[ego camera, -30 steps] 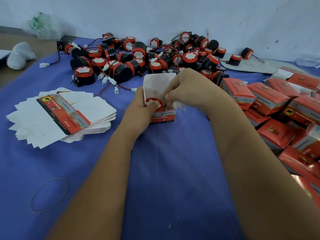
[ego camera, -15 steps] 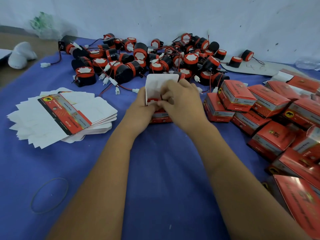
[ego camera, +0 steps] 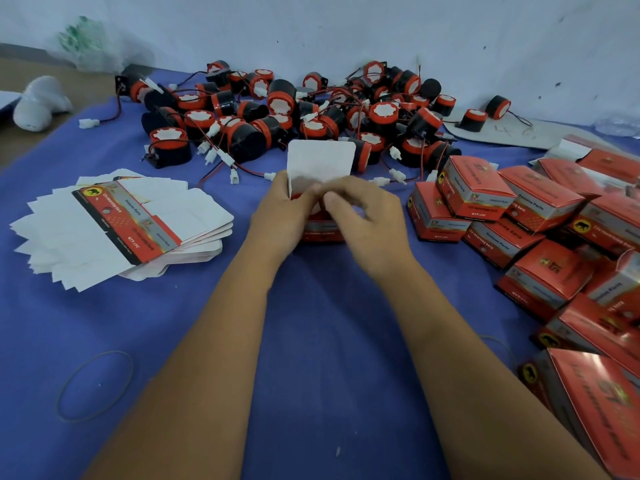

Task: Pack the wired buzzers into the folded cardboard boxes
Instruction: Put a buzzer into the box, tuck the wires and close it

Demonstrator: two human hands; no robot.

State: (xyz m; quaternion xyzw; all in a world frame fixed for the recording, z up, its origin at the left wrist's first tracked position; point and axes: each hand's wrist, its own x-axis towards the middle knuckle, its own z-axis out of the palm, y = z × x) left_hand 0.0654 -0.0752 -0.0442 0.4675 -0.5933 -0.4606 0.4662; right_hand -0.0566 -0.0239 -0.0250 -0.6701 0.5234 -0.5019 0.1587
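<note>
At the centre of the frame a small red cardboard box (ego camera: 320, 230) stands on the blue-covered desk (ego camera: 311, 341), its white top flap (ego camera: 320, 162) raised upright behind the opening. The box front is red with a grey band of small print; most of its body is hidden behind the hands. The left hand (ego camera: 280, 216) holds the box's left side, thumb against the flap's lower edge. The right hand (ego camera: 363, 216) curls over the opening from the right, fingertips (ego camera: 329, 197) pinching at the top of the box just under the flap; what lies inside the box cannot be seen.

Across the upper middle of the frame, against the white wall (ego camera: 346, 29), lies a heap of wired buzzers (ego camera: 294, 112): short black cylinders with red rims and white faces, trailing thin red and black wires that end in small white plugs (ego camera: 235, 176).

At the left centre sits a fanned stack of flat, unfolded box blanks (ego camera: 121, 223), white with one printed red face on top. Along the right side, from middle to bottom right, a jumble of closed red boxes (ego camera: 519, 209) is piled, each bearing a yellow emblem and grey strip.

A rubber band (ego camera: 95, 386) lies on the cloth at lower left. A white rounded object (ego camera: 38, 102) rests at the upper left edge, and a crumpled plastic bag (ego camera: 86, 39) with green print leans on the wall above it.
</note>
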